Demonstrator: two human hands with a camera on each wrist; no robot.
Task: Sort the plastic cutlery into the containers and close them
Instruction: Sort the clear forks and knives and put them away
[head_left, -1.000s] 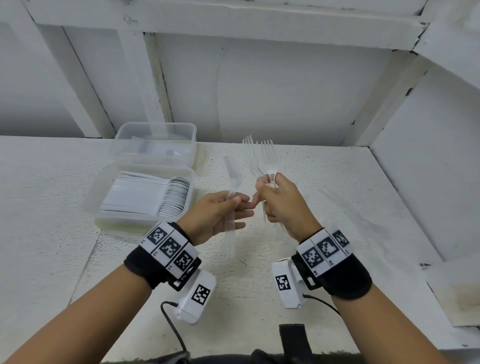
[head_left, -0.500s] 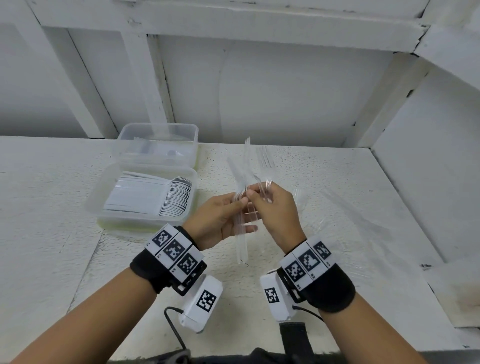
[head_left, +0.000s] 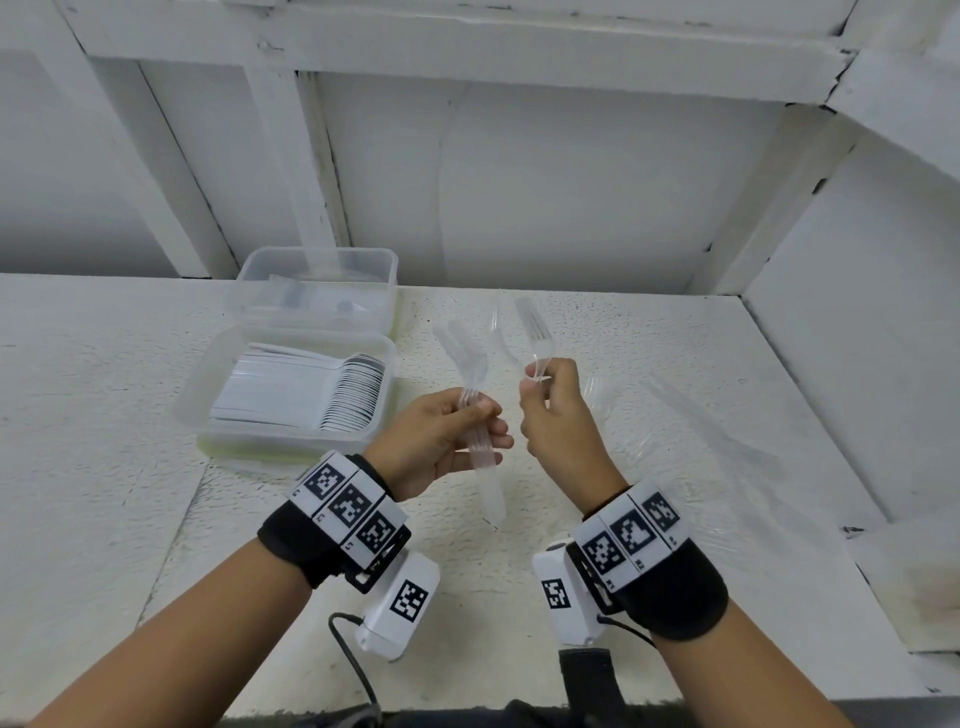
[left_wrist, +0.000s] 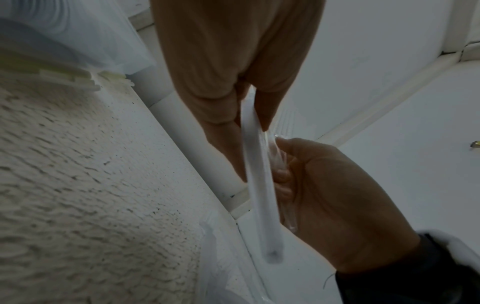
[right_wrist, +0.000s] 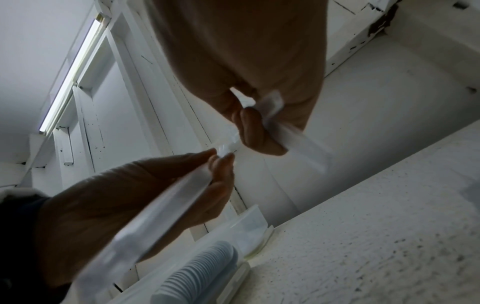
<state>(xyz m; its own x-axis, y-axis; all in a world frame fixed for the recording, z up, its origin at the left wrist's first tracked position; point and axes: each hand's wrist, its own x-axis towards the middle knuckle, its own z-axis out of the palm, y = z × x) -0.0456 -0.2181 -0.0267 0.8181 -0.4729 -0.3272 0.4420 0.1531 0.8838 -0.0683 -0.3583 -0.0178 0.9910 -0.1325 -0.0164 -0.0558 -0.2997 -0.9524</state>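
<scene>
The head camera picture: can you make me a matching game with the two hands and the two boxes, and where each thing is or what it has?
Things:
1. left hand
2. right hand
3. near container
4. far container

Places or states:
A. at the back by the wall, open, with only a few pieces inside
B. holds clear forks with prongs pointing up, on the right
C. open, packed with a tight row of white cutlery
D. grips clear cutlery whose long handles hang below the palm

Pairs: 1-D, 2-B, 3-C, 4-A
</scene>
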